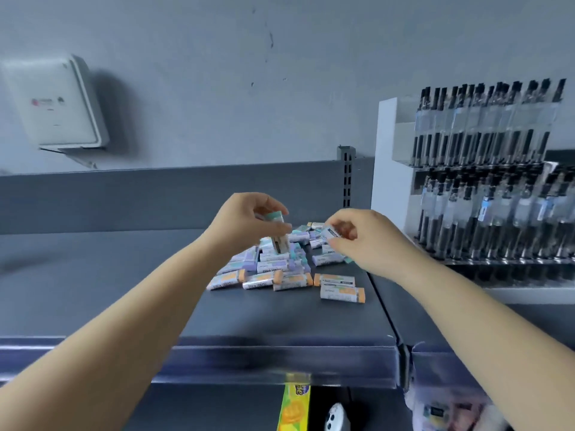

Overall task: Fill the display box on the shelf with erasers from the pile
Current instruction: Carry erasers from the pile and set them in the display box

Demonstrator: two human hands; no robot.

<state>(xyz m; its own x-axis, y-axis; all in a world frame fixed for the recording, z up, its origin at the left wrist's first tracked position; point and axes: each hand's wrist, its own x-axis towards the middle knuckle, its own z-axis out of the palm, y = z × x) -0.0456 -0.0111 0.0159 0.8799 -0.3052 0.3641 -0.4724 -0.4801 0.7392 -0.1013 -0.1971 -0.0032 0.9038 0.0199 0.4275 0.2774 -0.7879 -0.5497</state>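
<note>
A pile of erasers (280,265) in white sleeves with orange, purple and teal ends lies on the dark grey shelf (280,318). My left hand (245,222) hovers over the pile and grips a few erasers (278,234), one with a teal end, held upright. My right hand (364,241) is just right of it and pinches one eraser (331,233) between thumb and fingers. No display box can be seen.
A white rack of black pens (485,181) stands on the shelf at the right, close to my right hand. A white device (53,104) hangs on the grey wall at the upper left. Coloured packets (294,405) show below the shelf's front edge.
</note>
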